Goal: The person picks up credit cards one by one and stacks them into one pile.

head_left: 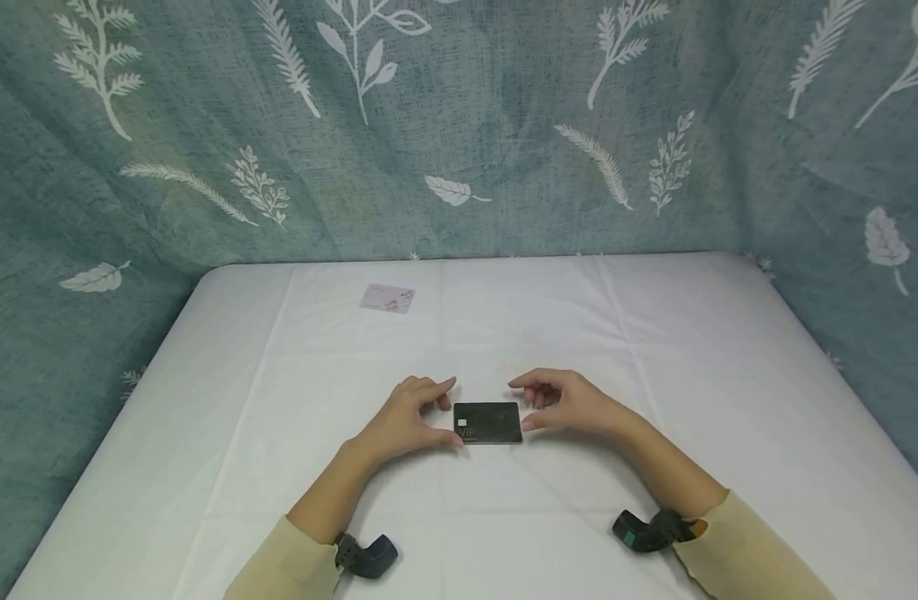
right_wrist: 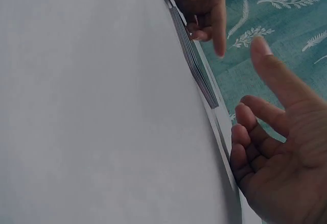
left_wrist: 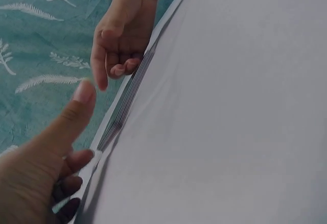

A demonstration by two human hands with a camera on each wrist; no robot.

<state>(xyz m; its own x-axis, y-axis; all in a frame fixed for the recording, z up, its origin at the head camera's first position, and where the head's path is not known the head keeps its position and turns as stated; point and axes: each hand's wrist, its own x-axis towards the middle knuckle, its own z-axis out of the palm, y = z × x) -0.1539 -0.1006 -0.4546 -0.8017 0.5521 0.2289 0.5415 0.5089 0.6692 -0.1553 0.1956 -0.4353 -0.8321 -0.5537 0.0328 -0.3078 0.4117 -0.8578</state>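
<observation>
A stack of cards lies on the white cloth, its top card black with "VIP" lettering and a small pale chip. Side-on, the layered edges of the stack show in the left wrist view, and the same pile appears in the right wrist view. My left hand is at the left end, thumb by the near left corner; whether it touches is unclear. Beside the right end is my right hand, thumb and index finger spread, other fingers loosely bent. Neither hand grips anything.
A single pale card with small reddish marks lies toward the far left of the white-covered table. Behind the table hangs a green leaf-patterned curtain. Dark devices are strapped to both wrists.
</observation>
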